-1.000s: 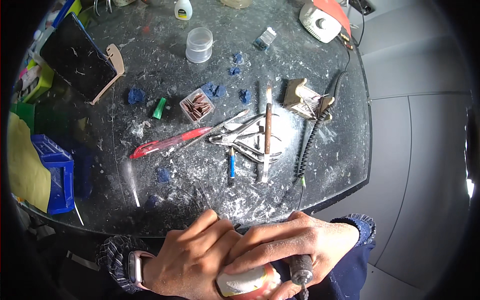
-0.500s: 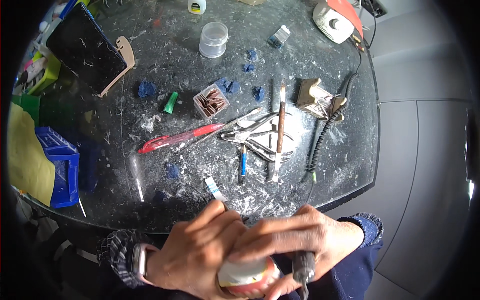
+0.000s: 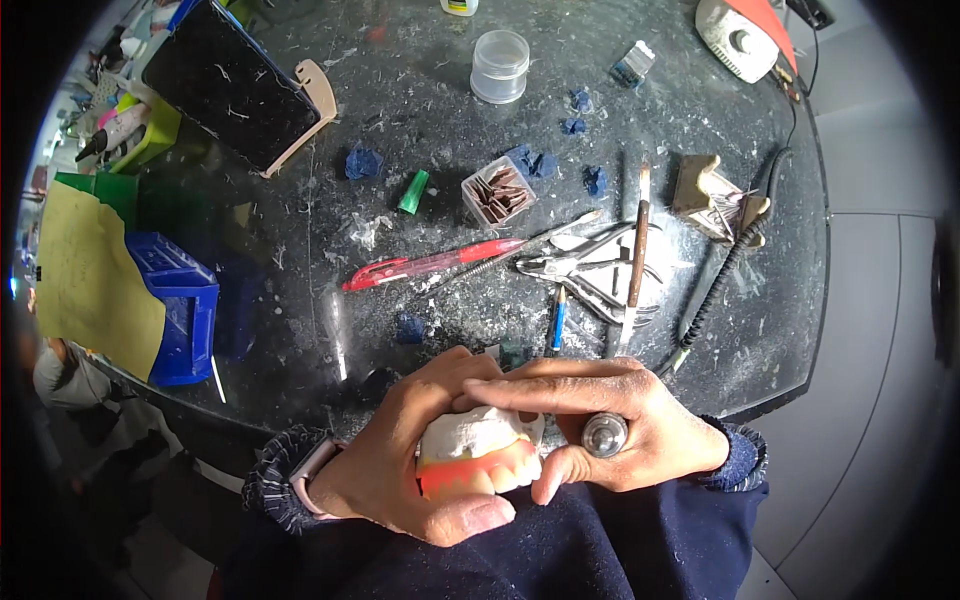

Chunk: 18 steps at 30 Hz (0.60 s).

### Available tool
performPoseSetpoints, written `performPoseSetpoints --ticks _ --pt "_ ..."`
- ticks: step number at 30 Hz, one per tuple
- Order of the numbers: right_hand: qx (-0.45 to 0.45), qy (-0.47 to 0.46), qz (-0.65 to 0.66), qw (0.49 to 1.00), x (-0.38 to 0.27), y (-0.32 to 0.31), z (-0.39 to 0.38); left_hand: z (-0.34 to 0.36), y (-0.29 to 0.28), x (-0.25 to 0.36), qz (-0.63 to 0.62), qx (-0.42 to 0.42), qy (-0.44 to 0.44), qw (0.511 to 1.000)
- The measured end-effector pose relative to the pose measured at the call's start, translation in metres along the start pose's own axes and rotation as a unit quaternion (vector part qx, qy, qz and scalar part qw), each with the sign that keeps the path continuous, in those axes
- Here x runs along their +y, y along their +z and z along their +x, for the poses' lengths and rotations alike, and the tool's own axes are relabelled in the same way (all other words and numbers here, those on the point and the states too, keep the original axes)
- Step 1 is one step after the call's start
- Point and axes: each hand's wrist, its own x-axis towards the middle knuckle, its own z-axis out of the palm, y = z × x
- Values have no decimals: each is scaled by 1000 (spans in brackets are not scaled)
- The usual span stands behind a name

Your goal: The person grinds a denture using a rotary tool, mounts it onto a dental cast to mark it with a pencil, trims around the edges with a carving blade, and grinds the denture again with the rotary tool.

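Note:
Near the table's front edge, my left hand [image 3: 385,465] is wrapped around a dental model [image 3: 478,440], its thumb beneath the teeth. The model has a white plaster base, a reddish-pink gum band and cream teeth along its lower side. My right hand [image 3: 660,420] grips a dark rotary handpiece [image 3: 605,435] between thumb and fingers, with the round metal end facing up toward me. Its index finger stretches over the plaster, and its thumb tip lies beside the teeth. I cannot see a bur tip touching the model.
Beyond my hands lie a blue pencil [image 3: 558,318], pliers [image 3: 590,262], a brown-handled brush [image 3: 638,250] and a red pen [image 3: 430,264]. A clear box [image 3: 498,194] holds brown pieces. A coiled cord [image 3: 728,275] runs at right, beside a handpiece stand [image 3: 700,190]. Blue bin [image 3: 185,335] stands left.
The model has turned, showing more of its teeth and gum band. The handpiece has tipped from pointing down to end-on toward me. The whole view has shifted, moving the table items rightward.

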Motion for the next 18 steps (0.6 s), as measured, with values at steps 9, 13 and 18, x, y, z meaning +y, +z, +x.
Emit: performPoseSetpoints --ticks 9,13,18 --pt "38 -23 -9 999 -3 8 6 3 -9 4 -42 -94 -31 994" --pt "41 -2 13 999 -5 10 7 -5 -4 8 -130 -51 -96 986" --pt "59 2 17 998 -3 11 7 -2 -1 15 -187 -59 -138 971"
